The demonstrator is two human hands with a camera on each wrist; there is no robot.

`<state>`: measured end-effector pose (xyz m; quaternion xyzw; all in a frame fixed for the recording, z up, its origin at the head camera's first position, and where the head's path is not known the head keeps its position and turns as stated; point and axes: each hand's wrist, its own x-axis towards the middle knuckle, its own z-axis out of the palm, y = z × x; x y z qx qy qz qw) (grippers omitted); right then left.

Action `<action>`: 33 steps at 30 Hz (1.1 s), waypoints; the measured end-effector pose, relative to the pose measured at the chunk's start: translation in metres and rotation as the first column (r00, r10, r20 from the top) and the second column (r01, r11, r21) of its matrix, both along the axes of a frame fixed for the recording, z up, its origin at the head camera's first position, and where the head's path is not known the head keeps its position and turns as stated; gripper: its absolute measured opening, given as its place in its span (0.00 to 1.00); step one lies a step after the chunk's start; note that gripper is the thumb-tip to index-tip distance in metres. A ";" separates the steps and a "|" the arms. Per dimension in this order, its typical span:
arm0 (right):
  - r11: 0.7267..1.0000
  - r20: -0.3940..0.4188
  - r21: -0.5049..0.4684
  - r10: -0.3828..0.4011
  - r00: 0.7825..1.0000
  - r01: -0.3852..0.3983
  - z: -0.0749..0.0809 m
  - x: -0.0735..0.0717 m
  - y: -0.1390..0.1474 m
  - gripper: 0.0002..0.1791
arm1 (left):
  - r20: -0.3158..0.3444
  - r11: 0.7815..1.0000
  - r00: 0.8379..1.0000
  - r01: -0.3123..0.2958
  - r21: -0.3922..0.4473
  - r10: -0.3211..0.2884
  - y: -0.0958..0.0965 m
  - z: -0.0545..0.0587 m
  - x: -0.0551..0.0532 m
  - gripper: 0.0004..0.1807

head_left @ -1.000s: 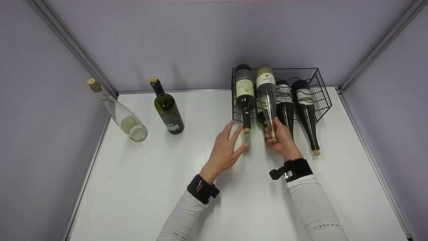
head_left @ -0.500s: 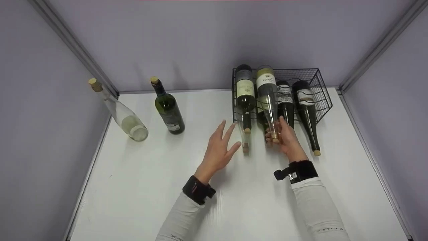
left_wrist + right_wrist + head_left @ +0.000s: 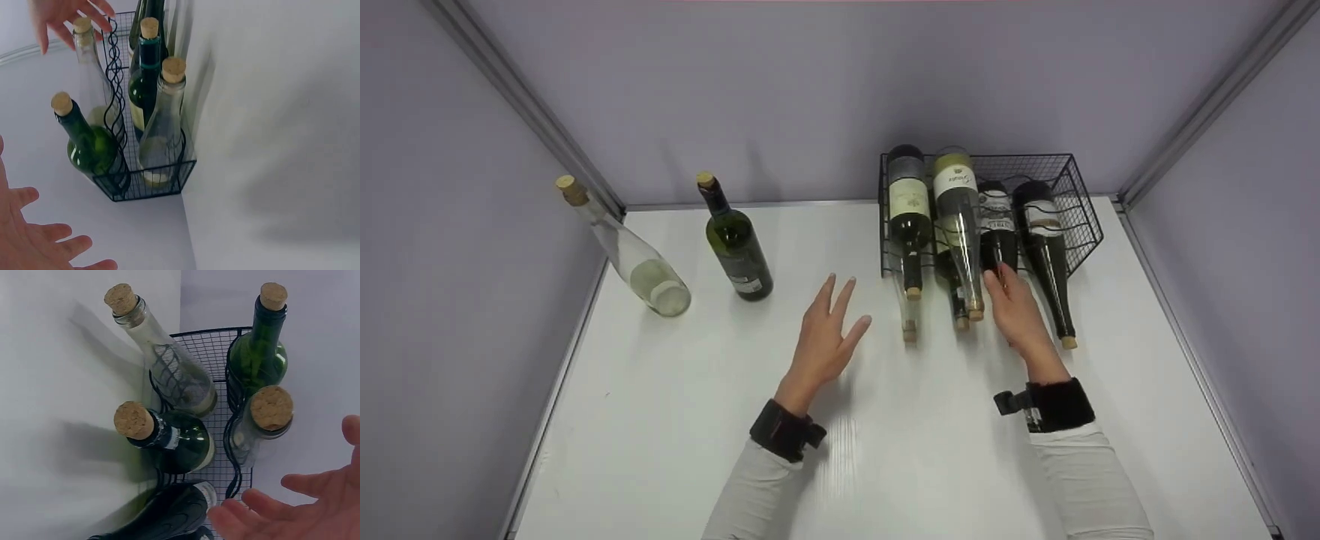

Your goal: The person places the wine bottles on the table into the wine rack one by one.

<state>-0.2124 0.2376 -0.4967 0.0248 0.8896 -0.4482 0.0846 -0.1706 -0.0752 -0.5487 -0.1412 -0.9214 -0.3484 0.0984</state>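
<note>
On its side in the upper row of the black wire rack [image 3: 1084,214] lies a clear corked bottle [image 3: 969,262], its neck toward me. My right hand [image 3: 1018,311] is just right of that neck, over a dark bottle [image 3: 998,244], fingers extended and holding nothing. Whether it touches the dark bottle I cannot tell. Beside the clear one rests a green wine bottle [image 3: 911,225], also in the upper row. Below them, a clear bottle neck [image 3: 909,311] and a dark neck [image 3: 958,296] stick out. My left hand [image 3: 821,341] hovers left of the rack, fingers spread.
Another dark bottle [image 3: 1048,259] lies at the rack's right end. A clear corked bottle [image 3: 641,266] and a green wine bottle [image 3: 741,259] stand upright at the back left of the white table [image 3: 660,427]. Grey panels [image 3: 780,90] enclose the table at the back and sides.
My right hand has let go of the clear bottle's neck and moved right, toward me. My left hand has drawn back leftward from the rack. The bottles stay where they were.
</note>
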 end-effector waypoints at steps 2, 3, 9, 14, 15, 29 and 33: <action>0.997 -0.028 0.071 0.019 0.999 -0.017 0.006 0.004 -0.003 0.44 | 0.007 0.999 1.000 -0.021 0.032 0.021 -0.008 -0.001 -0.001 0.37; 0.994 -0.040 0.104 0.027 0.999 -0.023 0.009 0.007 -0.006 0.44 | 0.014 0.998 0.999 -0.035 0.049 0.034 -0.012 -0.002 -0.001 0.36; 0.982 -0.102 0.185 0.058 0.993 -0.038 0.023 0.020 -0.022 0.44 | 0.063 0.980 0.989 -0.139 0.139 0.132 -0.042 -0.009 -0.005 0.36; 0.982 -0.173 0.179 0.093 0.981 -0.061 0.027 0.029 -0.038 0.41 | 0.112 0.954 0.971 -0.230 0.190 0.211 -0.065 -0.015 -0.006 0.36; 0.981 -0.190 0.182 0.101 0.977 -0.066 0.027 0.031 -0.042 0.41 | 0.122 0.949 0.967 -0.245 0.196 0.224 -0.069 -0.017 -0.006 0.36; 0.909 -0.343 0.408 0.243 0.907 -0.089 0.021 0.050 -0.094 0.39 | 0.191 0.839 0.888 -0.458 0.292 0.418 -0.094 -0.025 -0.019 0.43; 0.894 -0.400 0.434 0.302 0.865 -0.112 0.018 0.053 -0.109 0.38 | 0.202 0.783 0.853 -0.522 0.337 0.482 -0.097 -0.024 -0.028 0.44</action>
